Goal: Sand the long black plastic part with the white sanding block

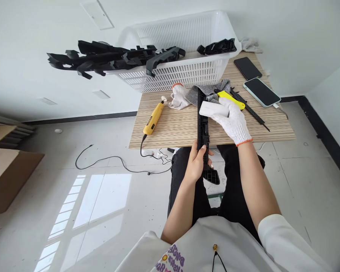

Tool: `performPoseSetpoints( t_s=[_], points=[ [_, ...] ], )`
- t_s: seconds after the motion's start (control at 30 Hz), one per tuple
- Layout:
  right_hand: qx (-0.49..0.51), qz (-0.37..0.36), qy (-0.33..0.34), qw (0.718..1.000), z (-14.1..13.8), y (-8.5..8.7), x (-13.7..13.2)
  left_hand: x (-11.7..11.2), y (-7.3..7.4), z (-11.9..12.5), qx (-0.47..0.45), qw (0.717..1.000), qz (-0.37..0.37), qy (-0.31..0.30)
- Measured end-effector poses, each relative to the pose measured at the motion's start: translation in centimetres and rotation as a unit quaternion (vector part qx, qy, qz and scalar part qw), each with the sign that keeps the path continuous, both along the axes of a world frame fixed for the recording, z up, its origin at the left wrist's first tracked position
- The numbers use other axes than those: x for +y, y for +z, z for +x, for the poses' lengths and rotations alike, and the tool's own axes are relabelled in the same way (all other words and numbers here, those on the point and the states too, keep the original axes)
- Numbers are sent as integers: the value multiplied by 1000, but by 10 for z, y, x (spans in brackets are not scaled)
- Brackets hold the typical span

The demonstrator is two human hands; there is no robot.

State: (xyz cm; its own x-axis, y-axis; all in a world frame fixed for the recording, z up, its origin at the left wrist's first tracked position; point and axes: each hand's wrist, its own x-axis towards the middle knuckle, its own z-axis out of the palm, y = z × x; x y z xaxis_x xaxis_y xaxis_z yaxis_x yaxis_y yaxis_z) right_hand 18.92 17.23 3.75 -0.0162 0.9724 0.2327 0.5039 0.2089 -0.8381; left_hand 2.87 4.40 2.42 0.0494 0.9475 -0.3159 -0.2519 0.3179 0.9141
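Note:
A long black plastic part runs from my lap up onto the wooden table. My bare left hand is wrapped round its near end, just off the table edge. My right hand, in a white knit glove, is closed on a white block pressed against the part's upper stretch. A yellow-handled tool lies just behind the gloved hand.
A yellow corded rotary tool lies at the table's left, its cable trailing on the floor. A white basket at the back holds several black parts. A spare glove, grey cloth, two phones and cardboard boxes are around.

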Motion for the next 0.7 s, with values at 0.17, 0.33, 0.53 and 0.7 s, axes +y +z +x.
performPoseSetpoints(
  t_s=[0.17, 0.33, 0.53, 0.7],
  points=[
    [11, -16, -1, 1000, 1, 2, -3, 0, -3, 1, -7, 1000, -1, 2],
    [-12, -40, -53, 998, -6, 6, -8, -1, -2, 1, -8, 1000, 3, 3],
    [13, -28, -102, 994, -16, 2, -4, 0, -1, 1, -4, 1000, -7, 3],
    [29, -36, -131, 990, -23, 2, -5, 0, 0, 2, 0, 1000, 0, 3]
  ],
)
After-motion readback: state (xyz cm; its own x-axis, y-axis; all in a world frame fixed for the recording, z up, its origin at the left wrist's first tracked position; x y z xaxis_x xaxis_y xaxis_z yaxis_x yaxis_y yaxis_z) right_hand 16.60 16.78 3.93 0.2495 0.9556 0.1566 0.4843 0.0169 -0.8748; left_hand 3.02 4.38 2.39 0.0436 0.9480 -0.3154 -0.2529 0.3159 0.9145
